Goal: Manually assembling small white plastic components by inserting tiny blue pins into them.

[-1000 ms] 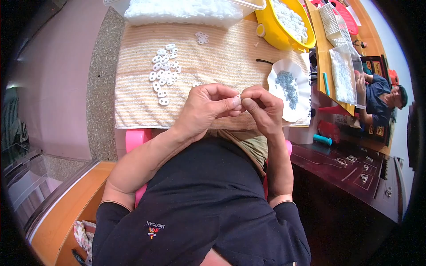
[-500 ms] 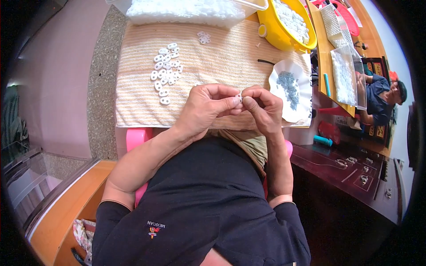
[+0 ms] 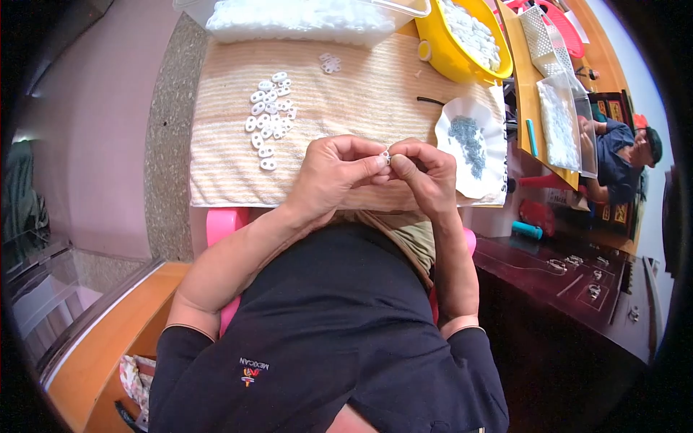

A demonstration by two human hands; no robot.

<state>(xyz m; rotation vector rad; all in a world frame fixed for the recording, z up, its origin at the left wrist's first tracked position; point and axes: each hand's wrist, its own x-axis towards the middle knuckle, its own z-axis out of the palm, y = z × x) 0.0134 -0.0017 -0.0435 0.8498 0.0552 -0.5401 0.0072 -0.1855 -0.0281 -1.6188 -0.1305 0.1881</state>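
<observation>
Left of the white dish (image 3: 494, 148), the left hand (image 3: 325, 169) and right hand (image 3: 431, 175) pinch, fingertips nearly closed, one small white piece (image 3: 387, 156) with holes.

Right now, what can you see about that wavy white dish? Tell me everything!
The white dish has a wavy edge and looks smooth and thin; I can't tell whether it's plastic or paper. It sits open side up near the right edge of the striped towel. Lots of tiny dark grey-blue pieces lie heaped inside. The person's right hand overlaps its left edge in this view, but I can't tell if they touch.
</observation>
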